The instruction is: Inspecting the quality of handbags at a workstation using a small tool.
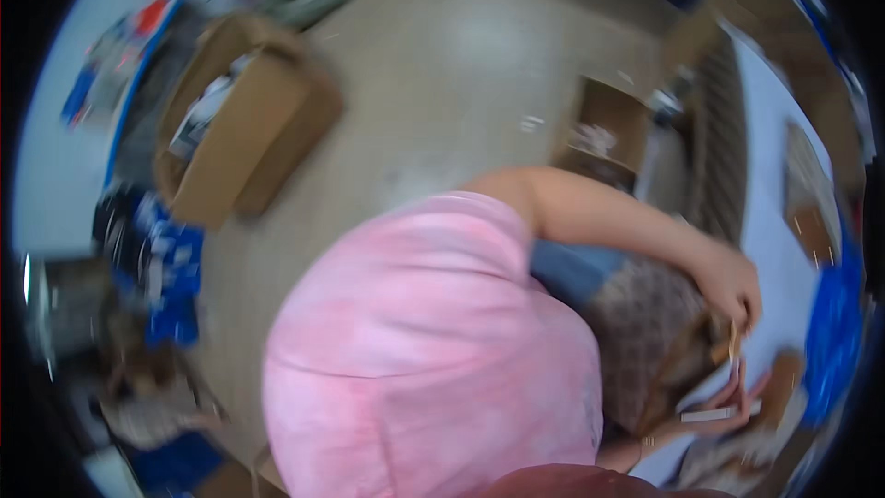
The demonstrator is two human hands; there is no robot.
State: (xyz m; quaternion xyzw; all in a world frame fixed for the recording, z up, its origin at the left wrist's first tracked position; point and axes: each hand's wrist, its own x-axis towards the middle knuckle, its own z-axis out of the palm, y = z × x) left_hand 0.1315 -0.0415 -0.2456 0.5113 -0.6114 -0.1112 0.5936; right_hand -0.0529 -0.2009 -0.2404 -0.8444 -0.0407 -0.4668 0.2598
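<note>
My left arm, bare below a pink sleeve, reaches to the right across the upper middle. Its hand, my left hand, is closed with the fingertips pinching a narrow tan strip that hangs down. Just below it, my right hand has its fingers bent around a small white flat piece. Motion blur hides the exact kind of both items. Under my arm lies a brown patterned cloth, beside blue denim. Both hands are at the edge of a white table.
A blue plastic bag and a brown piece lie on the table. An open carton with pale scraps stands on the floor behind. To the left are a large open carton and a second white table.
</note>
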